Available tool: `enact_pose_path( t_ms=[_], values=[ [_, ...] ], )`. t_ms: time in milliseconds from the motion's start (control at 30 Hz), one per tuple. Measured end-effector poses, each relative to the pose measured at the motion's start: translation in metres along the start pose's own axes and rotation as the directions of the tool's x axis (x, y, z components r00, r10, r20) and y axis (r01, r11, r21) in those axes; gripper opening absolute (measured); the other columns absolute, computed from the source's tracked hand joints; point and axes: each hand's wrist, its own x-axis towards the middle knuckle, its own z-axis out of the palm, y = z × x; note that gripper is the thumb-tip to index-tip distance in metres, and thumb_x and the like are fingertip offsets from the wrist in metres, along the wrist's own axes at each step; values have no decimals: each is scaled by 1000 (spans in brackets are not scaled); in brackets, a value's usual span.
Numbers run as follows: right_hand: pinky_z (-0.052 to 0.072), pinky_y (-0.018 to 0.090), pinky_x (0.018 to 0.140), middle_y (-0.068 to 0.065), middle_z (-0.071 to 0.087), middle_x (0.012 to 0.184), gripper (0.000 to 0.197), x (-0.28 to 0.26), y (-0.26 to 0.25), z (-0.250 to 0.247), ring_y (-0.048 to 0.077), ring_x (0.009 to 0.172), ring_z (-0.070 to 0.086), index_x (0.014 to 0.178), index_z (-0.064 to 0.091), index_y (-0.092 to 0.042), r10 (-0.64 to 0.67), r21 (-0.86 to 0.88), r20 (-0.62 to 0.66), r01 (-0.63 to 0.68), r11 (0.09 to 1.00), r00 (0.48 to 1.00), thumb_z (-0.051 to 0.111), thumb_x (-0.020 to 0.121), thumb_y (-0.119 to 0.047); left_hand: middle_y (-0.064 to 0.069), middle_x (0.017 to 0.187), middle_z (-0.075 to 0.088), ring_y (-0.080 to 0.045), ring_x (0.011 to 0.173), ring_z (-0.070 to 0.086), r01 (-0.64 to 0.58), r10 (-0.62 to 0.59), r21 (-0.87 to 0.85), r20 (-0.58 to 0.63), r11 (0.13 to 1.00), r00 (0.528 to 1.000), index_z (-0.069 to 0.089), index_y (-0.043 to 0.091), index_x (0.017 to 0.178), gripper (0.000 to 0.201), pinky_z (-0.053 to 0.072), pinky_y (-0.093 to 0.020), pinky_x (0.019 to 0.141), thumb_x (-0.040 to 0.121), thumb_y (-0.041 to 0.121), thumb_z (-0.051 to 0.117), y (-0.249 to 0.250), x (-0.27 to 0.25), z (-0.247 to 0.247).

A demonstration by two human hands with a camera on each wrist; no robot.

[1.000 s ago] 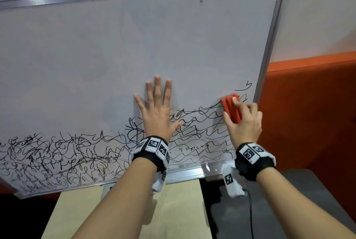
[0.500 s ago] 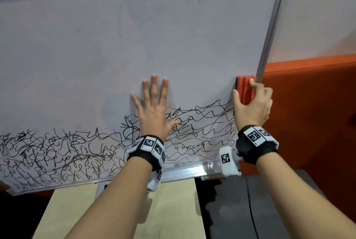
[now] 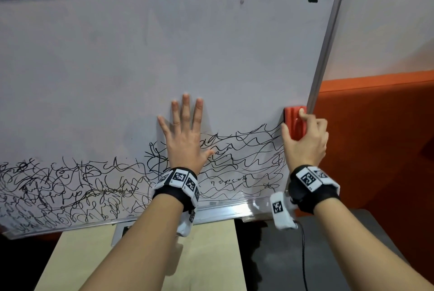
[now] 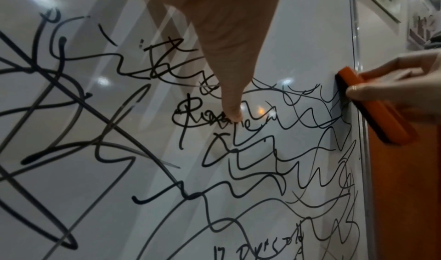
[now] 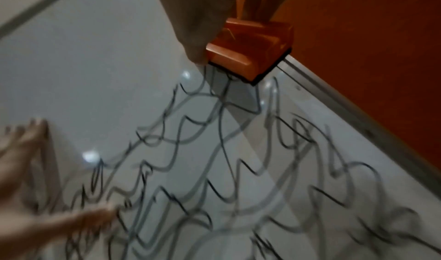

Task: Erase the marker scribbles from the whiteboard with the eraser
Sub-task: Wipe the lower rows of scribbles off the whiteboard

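A large whiteboard (image 3: 164, 56) leans upright, its upper part wiped and its lower band full of black marker scribbles (image 3: 70, 187). My right hand (image 3: 305, 142) grips an orange eraser (image 3: 294, 121) pressed on the board beside the right frame, just above the top line of scribbles. The eraser (image 4: 372, 109) and its black felt (image 5: 238, 56) show in both wrist views. My left hand (image 3: 185, 135) lies flat on the board with fingers spread, its thumb (image 4: 229, 86) on the scribbles (image 4: 262, 151).
The board's metal frame (image 3: 321, 65) runs just right of the eraser. An orange panel (image 3: 375, 138) stands behind on the right. A light wooden tabletop (image 3: 206, 255) and a dark surface (image 3: 293, 255) with a black cable lie below the board.
My right hand carried the eraser up and right to the frame, wiping away the small stroke there, then came down slightly. My left hand stayed flat on the board.
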Motion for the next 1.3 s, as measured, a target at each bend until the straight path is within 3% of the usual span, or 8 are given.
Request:
enact_pose_path(
  t_ms=[100, 300, 467, 633, 833, 1000, 1133, 1300],
  values=[
    [49, 43, 74, 3, 51, 108, 39, -24, 16, 2, 27, 94, 49, 115, 61, -24, -38, -57, 78, 43, 997, 996, 76, 81, -38, -12, 165, -18, -37, 152, -12, -1, 1, 0, -2, 1000, 1000, -15, 21, 158, 151, 0, -68, 118, 53, 73, 81, 0, 0, 0],
    [37, 32, 74, 4, 51, 112, 43, -7, 6, 5, 27, 97, 49, 120, 60, -24, 32, -4, -1, -32, 999, 999, 75, 83, -40, -11, 164, -21, -37, 153, -11, -1, 1, -1, -8, 1000, 1000, -16, 21, 158, 152, 1, -67, 118, 53, 74, 80, 1, -1, 0],
    [42, 35, 73, 2, 50, 108, 43, -30, 27, 5, 29, 96, 52, 119, 58, -25, 51, -54, 87, -47, 997, 995, 75, 83, -41, -11, 163, -22, -36, 152, -12, -14, 13, -15, -30, 1000, 999, -14, 19, 158, 151, 3, -69, 117, 53, 74, 79, -1, -1, 6],
    [41, 34, 74, 2, 50, 111, 44, -16, 12, 7, 25, 96, 50, 121, 57, -26, 43, -32, 37, -41, 999, 998, 73, 84, -42, -13, 166, -14, -38, 153, -8, -10, 10, 4, -15, 1000, 1000, -13, 20, 159, 150, 2, -68, 118, 54, 75, 79, -1, -2, 5],
    [45, 37, 72, 4, 50, 108, 44, -36, 21, 8, 28, 94, 50, 119, 58, -22, 31, -81, 106, -22, 996, 994, 74, 83, -42, -13, 166, -15, -37, 153, -10, -4, 5, 12, -14, 1000, 1000, -17, 20, 158, 150, 3, -67, 118, 55, 75, 78, 0, -3, 4],
    [48, 42, 73, 7, 49, 108, 44, -23, 1, 14, 28, 97, 49, 119, 58, -20, -46, -62, 51, 49, 997, 998, 74, 82, -40, -12, 166, -16, -37, 153, -10, -6, 6, 3, -6, 1000, 1000, -15, 20, 158, 148, 3, -67, 118, 57, 75, 77, 0, -4, 3],
    [51, 49, 73, 9, 48, 105, 43, -31, 17, 11, 30, 94, 50, 116, 59, -18, -116, -148, 113, 132, 980, 987, 75, 81, -37, -12, 166, -15, -37, 153, -9, -6, 7, 12, -13, 1000, 1000, -15, 21, 158, 148, 3, -67, 118, 57, 76, 77, 0, -4, 4],
    [47, 43, 71, 10, 49, 104, 45, -28, 3, 14, 30, 92, 49, 120, 59, -18, -134, -134, 65, 142, 981, 989, 75, 82, -37, -12, 165, -16, -37, 153, -10, -3, 3, 26, -15, 1000, 1000, -18, 20, 157, 148, 4, -67, 118, 57, 77, 76, 0, -4, 5]
  ],
)
